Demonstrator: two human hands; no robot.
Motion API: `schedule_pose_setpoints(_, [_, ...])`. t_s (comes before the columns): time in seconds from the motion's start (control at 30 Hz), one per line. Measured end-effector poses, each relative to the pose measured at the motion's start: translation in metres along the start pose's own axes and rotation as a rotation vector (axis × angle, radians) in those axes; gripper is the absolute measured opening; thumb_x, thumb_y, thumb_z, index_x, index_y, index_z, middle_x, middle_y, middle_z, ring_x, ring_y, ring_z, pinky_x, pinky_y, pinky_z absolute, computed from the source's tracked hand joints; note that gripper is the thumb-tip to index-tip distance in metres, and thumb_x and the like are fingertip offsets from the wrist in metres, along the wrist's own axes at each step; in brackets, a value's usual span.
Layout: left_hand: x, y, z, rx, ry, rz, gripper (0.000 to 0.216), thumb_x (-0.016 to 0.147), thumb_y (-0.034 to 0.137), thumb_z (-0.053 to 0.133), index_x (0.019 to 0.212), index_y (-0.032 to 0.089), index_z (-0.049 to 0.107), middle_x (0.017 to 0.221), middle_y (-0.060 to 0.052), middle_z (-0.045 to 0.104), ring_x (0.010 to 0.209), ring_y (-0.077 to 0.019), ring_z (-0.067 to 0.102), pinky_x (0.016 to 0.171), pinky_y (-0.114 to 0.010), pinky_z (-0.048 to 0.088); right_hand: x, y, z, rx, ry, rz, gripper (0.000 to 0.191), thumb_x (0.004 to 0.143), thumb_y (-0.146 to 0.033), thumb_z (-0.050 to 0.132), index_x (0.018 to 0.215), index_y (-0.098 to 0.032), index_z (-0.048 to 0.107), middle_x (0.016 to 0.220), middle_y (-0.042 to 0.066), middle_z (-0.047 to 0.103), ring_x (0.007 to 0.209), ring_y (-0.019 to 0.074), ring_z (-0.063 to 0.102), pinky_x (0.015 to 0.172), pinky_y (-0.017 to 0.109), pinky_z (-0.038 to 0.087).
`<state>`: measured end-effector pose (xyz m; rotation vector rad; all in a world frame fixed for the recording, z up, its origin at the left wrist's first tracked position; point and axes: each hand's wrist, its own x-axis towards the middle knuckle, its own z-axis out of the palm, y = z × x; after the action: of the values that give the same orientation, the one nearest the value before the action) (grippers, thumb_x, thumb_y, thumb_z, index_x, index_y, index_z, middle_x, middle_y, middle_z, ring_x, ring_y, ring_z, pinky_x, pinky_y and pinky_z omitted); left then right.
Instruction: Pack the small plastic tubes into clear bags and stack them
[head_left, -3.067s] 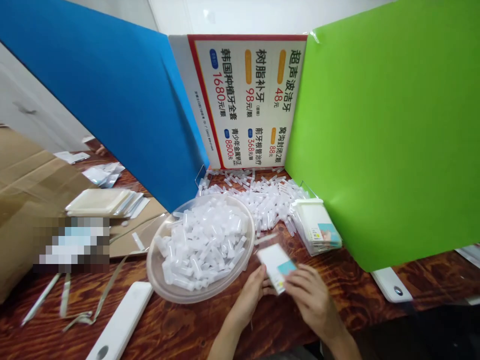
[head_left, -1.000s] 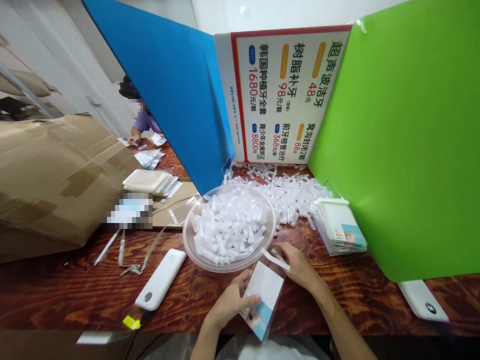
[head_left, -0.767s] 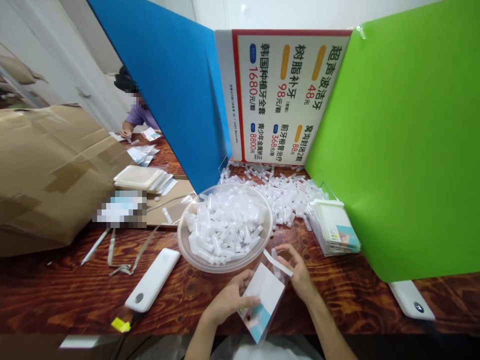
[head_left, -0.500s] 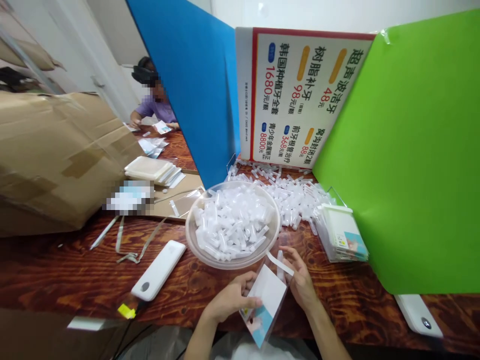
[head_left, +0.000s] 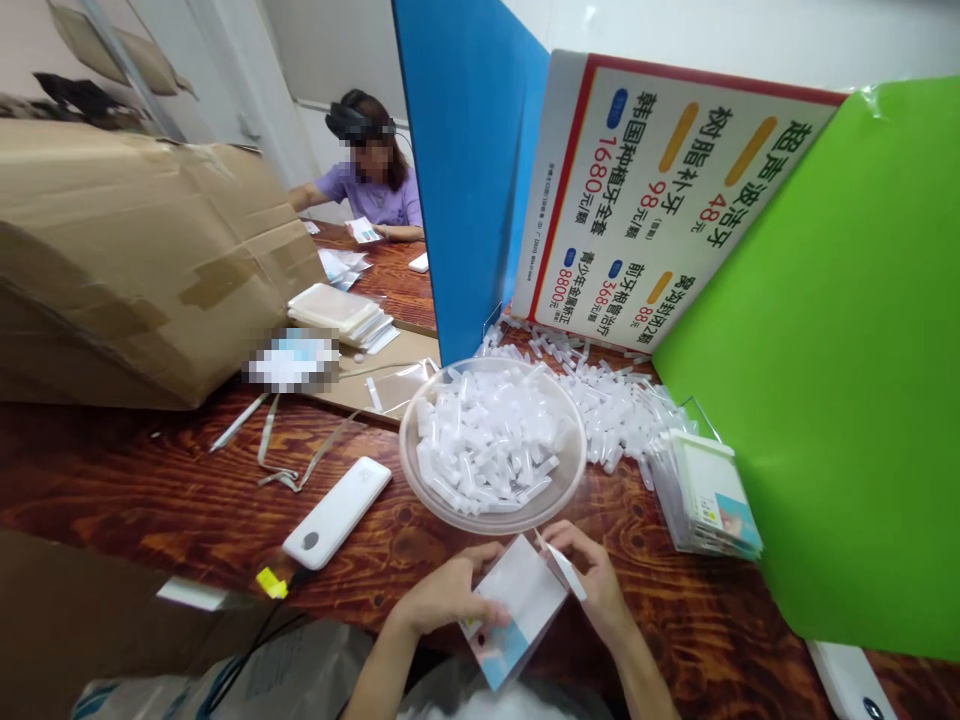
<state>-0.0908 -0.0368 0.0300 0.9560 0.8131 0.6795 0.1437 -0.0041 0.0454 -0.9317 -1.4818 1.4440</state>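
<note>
My left hand grips a clear plastic bag by its side, the thumb pressed on its front. Inside the bag is a white card with a light blue printed corner. At the bag's upper right edge, my right hand has its fingers closed around the white-striped flap. Whether a tube is also in those fingers or in the bag is hidden. Just beyond both hands stands a round translucent bowl heaped with small whitish plastic tubes.
More loose tubes lie behind the bowl. To the right, filled card bags are stacked against a green panel. A white power bank and a large cardboard box are on the left. Another person sits beyond the blue panel.
The tube seen at my right fingers no longer shows. My right hand has closed in on the flap, which is now tilted. The whole view has swung left.
</note>
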Motion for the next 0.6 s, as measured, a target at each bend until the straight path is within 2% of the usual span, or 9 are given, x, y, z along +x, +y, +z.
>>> schedule_pose_setpoints(0.07, [-0.003,-0.001,-0.002,0.000,-0.027,0.014,0.057,0.059,0.036,0.094,0.106,0.018,0.069,0.096,0.001,0.066,0.089,-0.0185,0.058,0.077,-0.025,0.043,0.008,-0.023,-0.012,-0.152,-0.157,-0.025,0.025,0.089,-0.040,0.072,0.075,-0.019,0.072,0.091,0.007,0.070,0.084,0.0207,0.066,0.076,0.029,0.051])
schedule_pose_setpoints(0.1, [-0.005,-0.002,-0.002,-0.018,-0.040,0.030,0.056,0.059,0.038,0.094,0.105,0.017,0.069,0.096,0.000,0.065,0.090,-0.0189,0.058,0.078,-0.026,0.043,0.015,-0.035,-0.017,-0.216,-0.179,-0.041,0.025,0.090,-0.040,0.070,0.076,-0.019,0.073,0.088,0.007,0.071,0.083,0.0207,0.066,0.075,0.030,0.051])
schedule_pose_setpoints(0.2, [-0.009,-0.006,-0.002,-0.106,-0.038,0.103,0.063,0.059,0.044,0.094,0.109,0.018,0.068,0.107,-0.002,0.064,0.101,-0.0225,0.058,0.088,-0.029,0.043,0.052,-0.067,-0.024,-0.487,-0.096,-0.090,0.021,0.095,-0.037,0.064,0.085,-0.020,0.072,0.083,0.005,0.073,0.077,0.0197,0.066,0.073,0.029,0.050])
schedule_pose_setpoints(0.23, [-0.009,-0.007,-0.001,-0.131,-0.029,0.122,0.066,0.059,0.045,0.094,0.112,0.018,0.066,0.111,-0.003,0.064,0.104,-0.0235,0.057,0.091,-0.030,0.043,0.067,-0.073,-0.021,-0.637,-0.082,-0.078,0.019,0.096,-0.036,0.063,0.090,-0.021,0.071,0.085,0.004,0.073,0.078,0.0195,0.066,0.073,0.028,0.049])
schedule_pose_setpoints(0.3, [-0.010,-0.009,0.001,-0.158,-0.008,0.147,0.068,0.061,0.048,0.093,0.114,0.019,0.063,0.113,-0.004,0.063,0.105,-0.0233,0.057,0.093,-0.030,0.042,0.098,-0.075,-0.007,-0.968,-0.154,0.012,0.012,0.095,-0.031,0.063,0.100,-0.021,0.069,0.091,0.006,0.074,0.082,0.0205,0.067,0.075,0.028,0.047])
schedule_pose_setpoints(0.37, [-0.010,-0.010,0.004,-0.167,0.021,0.161,0.065,0.063,0.051,0.092,0.109,0.018,0.061,0.107,-0.004,0.064,0.099,-0.0210,0.058,0.086,-0.028,0.043,0.123,-0.067,0.012,-1.174,-0.215,0.106,0.019,0.090,-0.021,0.067,0.108,-0.018,0.065,0.094,0.010,0.074,0.087,0.0242,0.069,0.077,0.030,0.047])
schedule_pose_setpoints(0.43, [-0.012,-0.010,0.008,-0.181,0.064,0.165,0.060,0.065,0.051,0.091,0.102,0.018,0.058,0.101,-0.003,0.064,0.094,-0.0192,0.059,0.081,-0.026,0.043,0.138,-0.057,0.026,-1.211,-0.223,0.133,0.026,0.085,-0.011,0.067,0.110,-0.014,0.063,0.093,0.014,0.073,0.088,0.0270,0.069,0.075,0.031,0.046])
schedule_pose_setpoints(0.5, [-0.013,-0.011,0.012,-0.220,0.101,0.149,0.059,0.066,0.051,0.091,0.101,0.019,0.056,0.098,-0.003,0.064,0.091,-0.0184,0.060,0.079,-0.026,0.043,0.142,-0.053,0.029,-1.171,-0.219,0.109,0.029,0.084,-0.007,0.064,0.112,-0.014,0.062,0.091,0.013,0.073,0.086,0.0261,0.068,0.074,0.031,0.045])
schedule_pose_setpoints(0.6, [-0.014,-0.014,0.017,-0.308,0.128,0.145,0.062,0.066,0.051,0.091,0.104,0.020,0.053,0.098,-0.004,0.065,0.089,-0.0189,0.062,0.077,-0.026,0.045,0.126,-0.059,0.013,-1.053,-0.186,0.037,0.025,0.093,-0.016,0.059,0.117,-0.018,0.058,0.092,0.008,0.071,0.082,0.0214,0.066,0.072,0.028,0.045])
